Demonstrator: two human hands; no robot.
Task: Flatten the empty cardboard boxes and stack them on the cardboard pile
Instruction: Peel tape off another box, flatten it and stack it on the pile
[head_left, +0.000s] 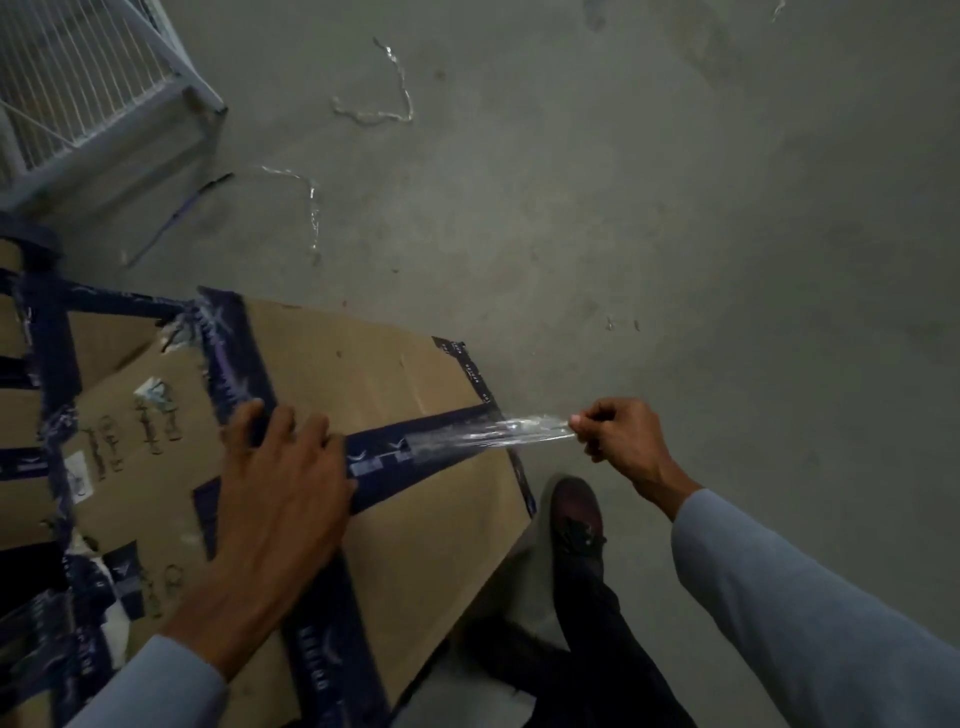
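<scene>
- We see a pale blue-grey long cloth sleeve (156, 686) on the left arm, its cuff ending at the wrist of the bare left hand (280, 499).
- A matching pale blue-grey sleeve (810, 613) covers the right arm up to the wrist of the bare right hand (618, 431).
- We make out dark trousers (602, 654) on one leg.
- At its end we see a dark reddish-brown lace-up shoe (576, 514) with dark laces.

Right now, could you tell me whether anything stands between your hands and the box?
Nothing visible does: the left hand presses on the box, and the right hand pinches a clear tape strip stuck to it.
</scene>
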